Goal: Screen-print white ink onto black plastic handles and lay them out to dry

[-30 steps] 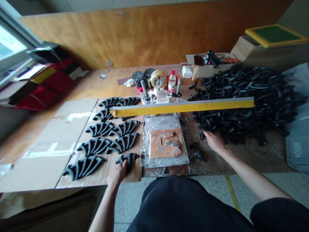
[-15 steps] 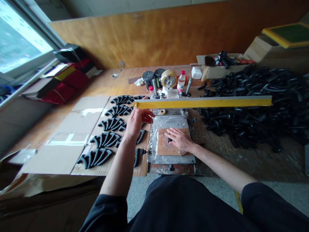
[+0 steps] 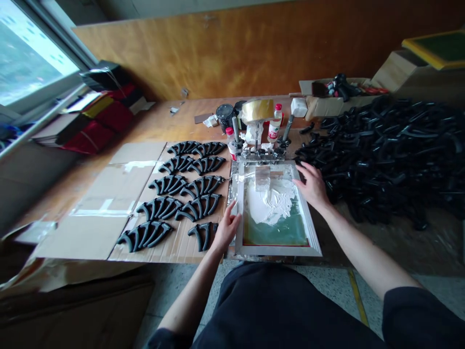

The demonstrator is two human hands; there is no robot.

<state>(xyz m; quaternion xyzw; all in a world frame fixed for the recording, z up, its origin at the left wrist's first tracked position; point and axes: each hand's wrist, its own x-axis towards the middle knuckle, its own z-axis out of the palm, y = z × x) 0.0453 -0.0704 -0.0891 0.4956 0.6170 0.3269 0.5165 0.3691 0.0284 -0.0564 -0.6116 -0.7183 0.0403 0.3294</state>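
A metal-rimmed printing screen frame [image 3: 314,249] lies flat in front of me, its green mesh smeared with white ink [image 3: 271,203]. A squeegee blade [image 3: 262,177] rests on the mesh near the far end. My left hand [image 3: 225,229] grips the frame's left rim, thumb on top. My right hand [image 3: 311,186] lies on the right rim with its fingers stretched out flat. To the left, several black curved plastic parts [image 3: 181,194] sit in two rows on cardboard [image 3: 94,232].
A big heap of black plastic parts [image 3: 392,155] fills the table's right side. Behind the frame stand a tape roll [image 3: 257,110], a bottle [image 3: 276,127] and dark jars [image 3: 225,115]. A cardboard box [image 3: 337,102] sits at the back right, red and black folders [image 3: 98,121] by the window.
The screen frame, raised edge-on before, now lies flat over the plate. My left hand came off its edge to the left rim; my right hand left the plate for the right rim.
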